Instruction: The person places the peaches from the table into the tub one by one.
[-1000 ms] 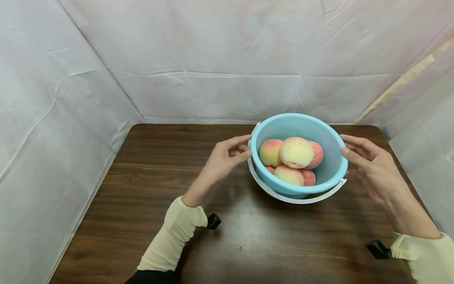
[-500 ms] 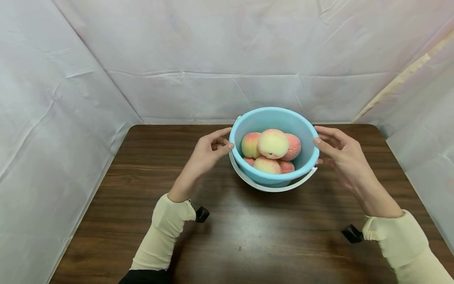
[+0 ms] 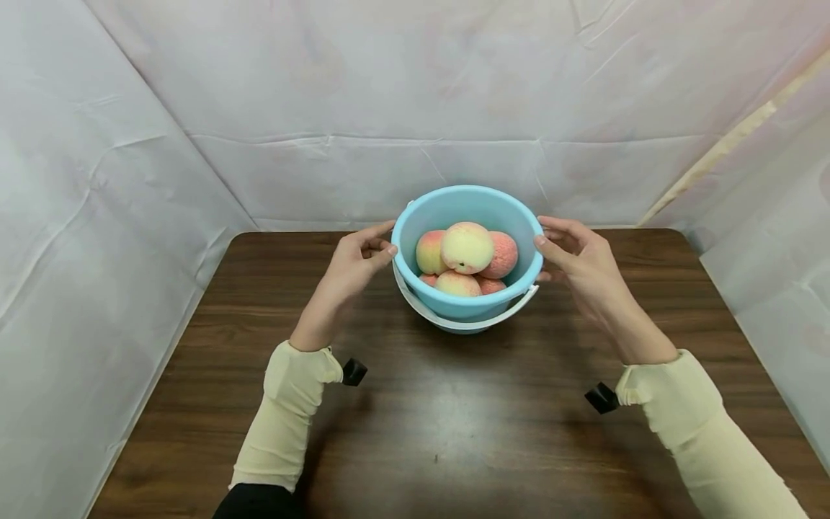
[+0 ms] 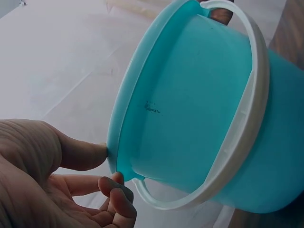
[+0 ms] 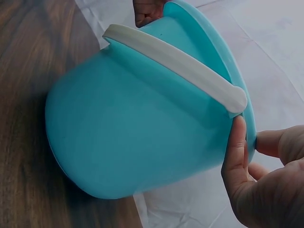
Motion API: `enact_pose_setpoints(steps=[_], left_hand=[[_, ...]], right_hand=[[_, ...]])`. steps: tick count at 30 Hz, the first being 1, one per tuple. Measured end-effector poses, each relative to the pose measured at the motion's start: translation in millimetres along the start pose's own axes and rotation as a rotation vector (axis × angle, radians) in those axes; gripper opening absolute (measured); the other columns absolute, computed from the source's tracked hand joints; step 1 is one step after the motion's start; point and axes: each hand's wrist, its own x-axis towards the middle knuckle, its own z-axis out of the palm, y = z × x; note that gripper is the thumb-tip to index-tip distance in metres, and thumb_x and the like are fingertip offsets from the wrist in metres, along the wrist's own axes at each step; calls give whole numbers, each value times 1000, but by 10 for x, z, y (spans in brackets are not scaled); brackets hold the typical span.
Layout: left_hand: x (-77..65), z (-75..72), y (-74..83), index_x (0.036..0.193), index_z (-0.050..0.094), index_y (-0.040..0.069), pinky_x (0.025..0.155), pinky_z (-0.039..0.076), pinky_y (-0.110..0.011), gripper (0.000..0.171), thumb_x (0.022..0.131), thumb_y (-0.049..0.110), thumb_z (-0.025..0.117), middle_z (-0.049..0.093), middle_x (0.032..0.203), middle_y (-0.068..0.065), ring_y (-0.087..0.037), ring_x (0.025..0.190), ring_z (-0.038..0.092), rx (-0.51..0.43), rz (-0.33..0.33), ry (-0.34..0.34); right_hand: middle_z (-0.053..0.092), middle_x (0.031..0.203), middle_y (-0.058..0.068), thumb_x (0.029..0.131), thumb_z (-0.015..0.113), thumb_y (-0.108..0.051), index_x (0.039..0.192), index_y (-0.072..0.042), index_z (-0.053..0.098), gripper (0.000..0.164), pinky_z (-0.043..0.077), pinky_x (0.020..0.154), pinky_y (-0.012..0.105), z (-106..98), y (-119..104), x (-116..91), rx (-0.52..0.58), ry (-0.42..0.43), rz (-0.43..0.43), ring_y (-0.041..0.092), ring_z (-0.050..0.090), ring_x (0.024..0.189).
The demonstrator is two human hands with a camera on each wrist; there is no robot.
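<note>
A light blue bucket (image 3: 467, 308) stands upright at the back middle of the table, its white handle (image 3: 424, 312) hanging down over the near side. Inside lie several peaches (image 3: 467, 247), yellow and pink, piled on one another. My left hand (image 3: 353, 263) pinches the bucket's left rim between thumb and fingers, seen close in the left wrist view at the rim (image 4: 114, 128). On the opposite side my right hand (image 3: 583, 267) pinches the rim, with the thumb on the outer lip and a finger under it near the handle joint (image 5: 236, 99).
The dark wooden table (image 3: 447, 418) reaches to a white sheet wall (image 3: 363, 173) just behind the bucket. More white sheeting hangs at the left and right edges. A small black camera (image 3: 354, 372) juts from the left wrist and another (image 3: 601, 398) from the right.
Both hands have moved the bucket with its peaches to the left and slightly away, from the back right to the back middle. Their grip on the rim looks the same.
</note>
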Motion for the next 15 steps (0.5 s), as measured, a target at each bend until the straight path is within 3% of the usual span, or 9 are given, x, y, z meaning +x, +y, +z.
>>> enact_pose_setpoints(steps=[7, 11, 15], left_hand=[[61, -53, -20, 154, 53, 13, 79, 46, -30, 49, 105, 13, 61, 64, 111, -13, -24, 94, 58, -20, -18, 2], [52, -72, -42, 155, 51, 14, 81, 46, -30, 51, 106, 19, 62, 66, 117, -14, -24, 99, 58, 23, 10, -2], [14, -106, -125, 156, 49, 14, 87, 48, -35, 53, 106, 24, 62, 66, 125, -13, -25, 106, 60, 126, 61, 18]], right_hand=[[64, 117, 7, 97, 74, -18, 149, -1, 51, 59, 62, 67, 25, 55, 9, 87, -17, 5, 14, 14, 68, 98], [64, 119, 7, 99, 72, -24, 149, -6, 53, 56, 62, 65, 25, 27, 39, 98, -53, 16, 21, 13, 68, 86], [63, 119, 1, 103, 65, -35, 149, -16, 53, 52, 62, 65, 30, -82, 94, 26, -242, 60, -3, 12, 68, 77]])
